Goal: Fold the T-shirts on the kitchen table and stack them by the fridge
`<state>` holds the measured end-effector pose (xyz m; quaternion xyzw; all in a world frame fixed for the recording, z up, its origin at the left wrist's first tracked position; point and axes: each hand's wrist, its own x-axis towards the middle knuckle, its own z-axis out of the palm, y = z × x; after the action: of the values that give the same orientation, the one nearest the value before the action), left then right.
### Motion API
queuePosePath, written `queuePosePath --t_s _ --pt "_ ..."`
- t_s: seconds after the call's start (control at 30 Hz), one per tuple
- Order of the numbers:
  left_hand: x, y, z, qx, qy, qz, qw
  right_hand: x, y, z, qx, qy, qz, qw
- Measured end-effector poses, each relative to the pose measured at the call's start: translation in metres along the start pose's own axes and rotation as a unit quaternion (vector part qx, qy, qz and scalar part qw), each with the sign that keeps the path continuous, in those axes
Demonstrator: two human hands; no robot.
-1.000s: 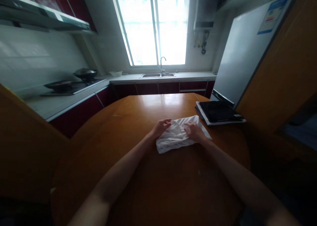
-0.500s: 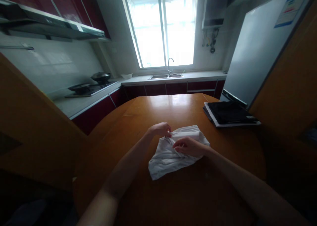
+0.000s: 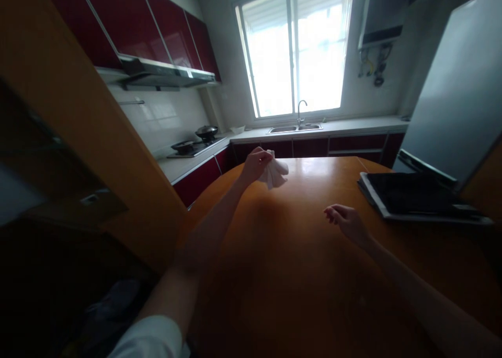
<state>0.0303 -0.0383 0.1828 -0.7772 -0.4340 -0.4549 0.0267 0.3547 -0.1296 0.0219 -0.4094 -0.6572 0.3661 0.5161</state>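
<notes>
My left hand [image 3: 255,164] is closed on a bunched white cloth [image 3: 276,174] and holds it up over the far left part of the wooden table [image 3: 298,274]. The cloth hangs in loose folds to the right of the fingers; its full shape is hidden by the bunching. My right hand [image 3: 347,223] hovers over the table's right half, apart from the cloth. Its fingers are curled in, and nothing shows in them.
A stack of folded dark and white fabric [image 3: 411,193] lies at the table's right edge. Beyond the table are a counter with a sink [image 3: 296,129] and a stove with pans [image 3: 206,132]. A fridge [image 3: 451,96] stands right, a wooden panel [image 3: 117,138] left.
The white cloth, spread on the table under both hands before, is now lifted and carried far left by my left hand. My right hand has let go and moved right. The view has swung left.
</notes>
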Motion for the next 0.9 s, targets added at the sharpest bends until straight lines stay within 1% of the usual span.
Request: queuePosePath --t_s 0.07,0.1,0.13,0.17,0.2,0.23,0.27,0.3,0.33,0.37,0.4,0.43,0.47,0.53,0.57,0.6,0.63,0.67,0.7,0.73,0.77,0.8,0.83,0.9 --pt "-0.001 0.003 -0.011 -0.054 -0.011 0.016 0.998 -0.002 -0.001 0.004 -0.004 -0.003 0.001 1.0" --pt "-0.004 0.005 -0.016 -0.071 -0.033 0.013 0.997 -0.003 -0.001 0.006 -0.004 -0.006 0.001 1.0" --pt "-0.01 0.006 -0.022 -0.081 -0.068 0.004 0.994 -0.003 -0.003 0.008 -0.004 -0.008 0.0 1.0" --pt "-0.017 0.006 -0.029 -0.088 -0.119 -0.009 0.989 -0.004 -0.004 0.01 -0.004 -0.01 -0.001 1.0" --pt "-0.026 0.005 -0.037 -0.093 -0.184 -0.026 0.978 -0.004 -0.005 0.011 -0.005 -0.011 -0.003 1.0" --pt "-0.034 0.003 -0.046 -0.1 -0.262 -0.051 0.959 -0.004 -0.006 0.012 -0.006 -0.01 -0.005 1.0" --pt "-0.041 0.0 -0.054 -0.106 -0.343 -0.085 0.93 -0.004 -0.007 0.013 -0.007 -0.009 -0.006 1.0" --pt "-0.048 -0.003 -0.062 -0.108 -0.415 -0.126 0.895 -0.004 -0.007 0.014 -0.006 -0.008 -0.006 1.0" --pt "-0.053 -0.007 -0.068 -0.104 -0.472 -0.166 0.86 -0.004 -0.007 0.015 -0.004 -0.007 -0.005 1.0" --pt "-0.057 -0.011 -0.071 -0.092 -0.505 -0.195 0.836 -0.004 -0.007 0.017 -0.001 -0.007 -0.003 1.0" --pt "-0.061 -0.014 -0.07 -0.074 -0.513 -0.207 0.83 -0.004 -0.006 0.018 0.002 -0.009 -0.001 1.0" --pt "-0.065 -0.016 -0.065 -0.053 -0.497 -0.198 0.843 -0.004 -0.005 0.02 0.003 -0.012 0.001 1.0" --pt "-0.07 -0.017 -0.055 -0.034 -0.46 -0.174 0.87 -0.004 -0.004 0.021 0.004 -0.014 0.002 1.0" --pt "-0.084 -0.017 -0.026 -0.008 -0.364 -0.111 0.925 -0.005 -0.002 0.025 0.002 -0.021 0.005 1.0" --pt "-0.092 -0.015 -0.009 0.004 -0.322 -0.093 0.942 -0.006 0.0 0.026 0.0 -0.023 0.006 1.0" --pt "-0.101 -0.014 0.007 0.02 -0.311 -0.067 0.948 -0.007 0.002 0.027 -0.002 -0.027 0.006 1.0" --pt "-0.11 -0.013 0.022 0.04 -0.318 -0.054 0.946 -0.007 0.003 0.028 -0.005 -0.031 0.006 0.999" --pt "-0.117 -0.013 0.033 0.057 -0.324 -0.056 0.943 -0.008 0.005 0.028 -0.01 -0.035 0.006 0.999" --pt "-0.122 -0.013 0.041 0.07 -0.331 -0.06 0.939 -0.009 0.007 0.028 -0.014 -0.039 0.005 0.999" --pt "-0.124 -0.015 0.044 0.082 -0.329 -0.07 0.938 -0.009 0.008 0.028 -0.018 -0.042 0.002 0.999" --pt "-0.123 -0.019 0.042 0.093 -0.318 -0.083 0.94 -0.009 0.009 0.027 -0.022 -0.044 -0.001 0.999" --pt "-0.12 -0.024 0.035 0.105 -0.3 -0.096 0.943 -0.009 0.01 0.027 -0.025 -0.044 -0.003 0.999" --pt "-0.115 -0.031 0.024 0.121 -0.278 -0.109 0.947 -0.009 0.011 0.026 -0.028 -0.044 -0.005 0.999" --pt "-0.103 -0.048 -0.01 0.159 -0.239 -0.139 0.948 -0.008 0.012 0.024 -0.029 -0.042 -0.004 0.999"
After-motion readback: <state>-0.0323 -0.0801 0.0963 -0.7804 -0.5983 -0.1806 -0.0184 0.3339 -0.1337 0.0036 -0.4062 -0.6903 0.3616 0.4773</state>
